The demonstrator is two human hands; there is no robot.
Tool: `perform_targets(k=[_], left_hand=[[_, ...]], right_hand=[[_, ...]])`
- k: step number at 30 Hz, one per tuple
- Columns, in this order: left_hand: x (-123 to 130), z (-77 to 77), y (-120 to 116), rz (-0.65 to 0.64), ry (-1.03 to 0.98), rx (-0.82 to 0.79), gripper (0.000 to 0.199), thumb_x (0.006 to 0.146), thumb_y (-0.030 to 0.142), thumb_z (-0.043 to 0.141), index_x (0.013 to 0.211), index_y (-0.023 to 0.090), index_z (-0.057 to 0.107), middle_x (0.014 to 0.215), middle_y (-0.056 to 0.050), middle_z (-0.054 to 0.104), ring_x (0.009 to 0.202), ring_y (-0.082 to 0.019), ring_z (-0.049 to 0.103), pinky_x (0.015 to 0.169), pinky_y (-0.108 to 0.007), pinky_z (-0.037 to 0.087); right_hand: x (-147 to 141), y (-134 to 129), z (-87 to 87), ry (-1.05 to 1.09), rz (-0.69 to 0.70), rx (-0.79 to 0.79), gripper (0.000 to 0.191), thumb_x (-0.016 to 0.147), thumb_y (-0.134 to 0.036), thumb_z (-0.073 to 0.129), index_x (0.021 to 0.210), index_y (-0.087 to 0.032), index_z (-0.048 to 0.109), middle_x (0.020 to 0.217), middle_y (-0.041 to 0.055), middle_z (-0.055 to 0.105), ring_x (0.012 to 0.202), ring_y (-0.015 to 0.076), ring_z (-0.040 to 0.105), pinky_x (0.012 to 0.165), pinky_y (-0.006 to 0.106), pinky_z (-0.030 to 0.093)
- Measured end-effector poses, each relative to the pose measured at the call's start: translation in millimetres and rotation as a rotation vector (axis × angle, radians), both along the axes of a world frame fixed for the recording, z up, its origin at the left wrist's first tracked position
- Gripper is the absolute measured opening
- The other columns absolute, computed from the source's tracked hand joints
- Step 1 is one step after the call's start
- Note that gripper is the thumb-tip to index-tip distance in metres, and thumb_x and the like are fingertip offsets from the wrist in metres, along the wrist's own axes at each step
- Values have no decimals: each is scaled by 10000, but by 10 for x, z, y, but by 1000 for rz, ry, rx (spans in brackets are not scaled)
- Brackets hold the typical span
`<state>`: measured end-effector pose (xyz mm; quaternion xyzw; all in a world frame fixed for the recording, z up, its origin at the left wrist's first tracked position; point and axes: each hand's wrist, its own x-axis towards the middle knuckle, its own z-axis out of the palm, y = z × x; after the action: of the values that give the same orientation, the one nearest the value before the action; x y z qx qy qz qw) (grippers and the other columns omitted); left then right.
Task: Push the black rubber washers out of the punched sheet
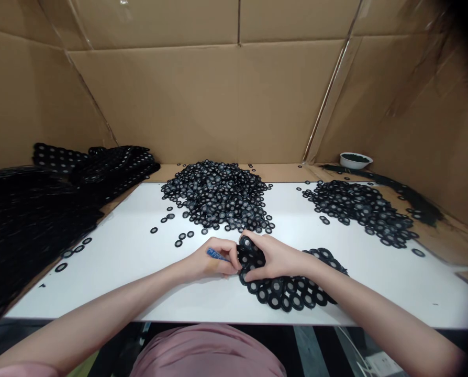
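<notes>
My left hand [202,262] is closed round a small tool with a blue patterned handle [217,255]; its working end is hidden by the fingers. A sheet of joined black rings [292,294] with pale centres lies on the white tabletop, partly under my right forearm. My right hand [277,257] grips the folded left edge of this sheet between thumb and fingers. The left fingertips touch that same edge. Whether a thread runs there is too small to tell.
Just beyond my hands rises a large heap of loose black rings [218,193]. A second ring heap [359,207] lies at the right, near a white bowl [355,160] with dark contents. Black strands [30,214] and folded ring sheets [112,162] cover the left side. Cardboard walls [218,99] enclose the table.
</notes>
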<state>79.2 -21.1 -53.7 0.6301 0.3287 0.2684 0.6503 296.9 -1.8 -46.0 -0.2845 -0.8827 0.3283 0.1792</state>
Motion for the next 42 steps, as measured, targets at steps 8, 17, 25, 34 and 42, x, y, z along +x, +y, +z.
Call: perform_targets(k=[8,17,25,34,42], left_hand=[[-12,-10,8,-3,3,13,102,667,151,707,712,78,652,705,-64,644,579,-111,550,539,-203,439],[-7,9,7,-15,-2,20,105,676,157,702,718,76,650,674,-55,628,576,-107,528,543,-202,409],[-8,29,4,-25,1,40,101,683,160,703,716,78,654,665,-44,618,591,-103,524,554,-194,396],[-16,16,14,-20,36,73,115,682,185,711,714,89,658,676,-43,626,606,-111,538,573,-201,416],[-7,46,8,-12,64,67,114,677,181,707,719,85,662,697,-57,634,629,-119,544,587,-207,414]], right_hand=[[5,-7,10,-2,3,11,559,640,-388,770,1045,-194,436,920,8,580,787,189,539,671,255,414],[3,-2,8,-8,2,18,555,647,-399,762,1043,-198,429,922,3,576,790,188,539,665,251,412],[8,1,10,-15,4,27,531,650,-390,762,1014,-205,423,897,-6,567,772,179,531,637,237,397],[10,-11,37,-22,4,34,516,656,-396,760,997,-202,426,882,-2,573,765,181,534,635,240,395],[7,-13,43,-28,3,63,447,715,-383,716,1003,-198,429,862,3,573,744,179,539,617,240,386]])
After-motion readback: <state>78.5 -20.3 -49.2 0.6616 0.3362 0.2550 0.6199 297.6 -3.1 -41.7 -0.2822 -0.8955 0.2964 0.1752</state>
